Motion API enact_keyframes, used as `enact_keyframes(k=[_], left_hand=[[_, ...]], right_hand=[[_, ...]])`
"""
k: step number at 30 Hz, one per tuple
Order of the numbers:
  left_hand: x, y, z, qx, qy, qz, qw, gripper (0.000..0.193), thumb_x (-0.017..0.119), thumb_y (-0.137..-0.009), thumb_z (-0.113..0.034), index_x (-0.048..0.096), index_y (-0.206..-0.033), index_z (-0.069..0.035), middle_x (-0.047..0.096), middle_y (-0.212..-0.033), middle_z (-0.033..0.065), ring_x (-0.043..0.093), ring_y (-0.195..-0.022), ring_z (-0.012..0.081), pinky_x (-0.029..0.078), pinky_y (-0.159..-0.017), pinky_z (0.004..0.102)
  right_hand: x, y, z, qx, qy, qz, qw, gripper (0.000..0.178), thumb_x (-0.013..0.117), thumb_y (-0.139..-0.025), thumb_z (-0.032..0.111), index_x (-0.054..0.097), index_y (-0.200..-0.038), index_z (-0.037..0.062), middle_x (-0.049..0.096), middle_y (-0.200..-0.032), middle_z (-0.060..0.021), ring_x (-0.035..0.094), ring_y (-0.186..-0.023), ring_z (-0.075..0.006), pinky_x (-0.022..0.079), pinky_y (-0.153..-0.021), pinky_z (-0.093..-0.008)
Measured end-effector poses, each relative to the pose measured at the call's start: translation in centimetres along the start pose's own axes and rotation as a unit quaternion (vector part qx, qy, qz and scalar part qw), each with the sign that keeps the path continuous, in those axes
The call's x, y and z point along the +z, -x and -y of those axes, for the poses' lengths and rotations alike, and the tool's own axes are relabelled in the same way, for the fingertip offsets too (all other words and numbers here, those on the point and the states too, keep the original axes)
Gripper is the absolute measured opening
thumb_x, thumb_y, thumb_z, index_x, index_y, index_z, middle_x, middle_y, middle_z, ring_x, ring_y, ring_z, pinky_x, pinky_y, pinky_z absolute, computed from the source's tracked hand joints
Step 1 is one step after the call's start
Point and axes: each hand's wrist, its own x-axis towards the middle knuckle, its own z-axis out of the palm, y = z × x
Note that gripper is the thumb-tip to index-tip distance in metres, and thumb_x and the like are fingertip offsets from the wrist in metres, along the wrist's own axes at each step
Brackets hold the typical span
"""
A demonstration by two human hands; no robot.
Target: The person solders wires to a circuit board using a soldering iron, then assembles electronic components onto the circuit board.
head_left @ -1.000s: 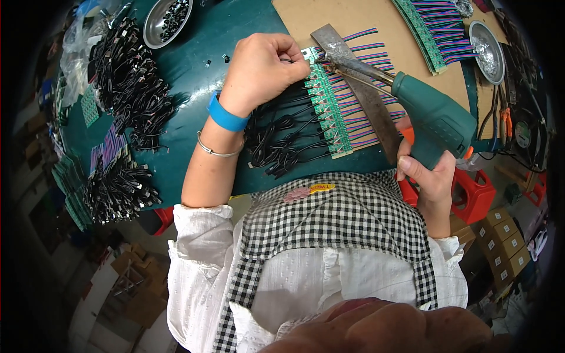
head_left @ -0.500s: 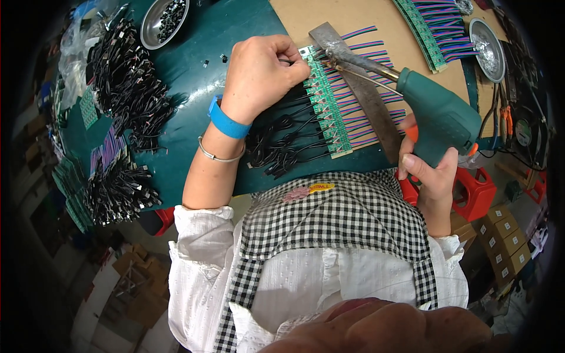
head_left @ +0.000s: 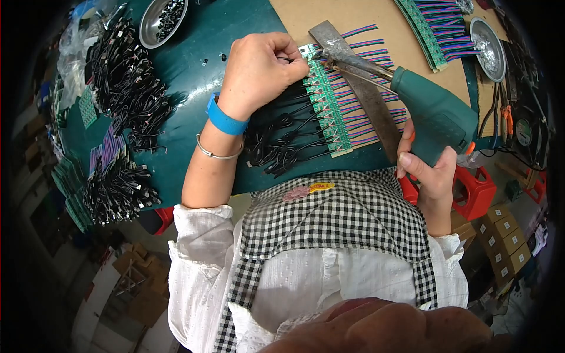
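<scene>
My left hand [head_left: 259,73] pinches the end of a black cable [head_left: 285,59] at the far end of a green circuit board strip [head_left: 331,112]. Gripped in my right hand [head_left: 432,176] is a green soldering gun [head_left: 438,109], its tip meeting the board close to my left fingertips. Several black cables [head_left: 279,141] run from the board's left edge toward the near side. Striped flat wires [head_left: 360,120] stick out from its right edge, and a flat metal bar [head_left: 376,112] lies across them. My fingers hide the cable's exact contact with the board.
Bundles of black cables [head_left: 126,82] lie at the left beside stacked green boards [head_left: 69,188]. A metal bowl [head_left: 143,29] of small black parts stands at the back. Finished-looking wired boards [head_left: 421,35] and a metal dish [head_left: 488,50] sit at the far right, near orange-handled pliers [head_left: 506,117].
The soldering gun has shifted slightly left and its body has tilted a little. My left hand has moved very slightly left, still pinching the cable.
</scene>
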Motion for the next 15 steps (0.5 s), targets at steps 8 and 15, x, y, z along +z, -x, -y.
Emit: enact_keyframes(k=[8, 15], left_hand=[[-0.24, -0.28, 0.27, -0.029, -0.005, 0.022, 0.999, 0.013, 0.068, -0.062, -0.014, 0.066, -0.069, -0.003, 0.062, -0.059, 0.0074, 0.061, -0.054, 0.0157, 0.048, -0.056, 0.0255], [-0.06, -0.1, 0.14, -0.007, 0.015, 0.016, 1.0, 0.007, 0.064, -0.069, -0.006, 0.061, -0.069, 0.0, 0.05, -0.056, -0.0037, 0.041, -0.054, 0.0018, 0.034, -0.049, 0.0186]], right_hand=[[0.55, -0.67, 0.91, -0.04, -0.029, 0.001, 0.999, 0.052, 0.065, -0.076, -0.001, 0.043, -0.122, -0.0089, 0.053, -0.111, -0.02, 0.056, -0.065, -0.0129, 0.049, -0.049, -0.0215], [0.29, 0.01, 0.21, 0.018, 0.005, -0.012, 1.0, 0.05, 0.066, -0.075, -0.002, 0.044, -0.12, -0.0076, 0.053, -0.099, -0.014, 0.056, -0.063, -0.0125, 0.049, -0.048, -0.0223]])
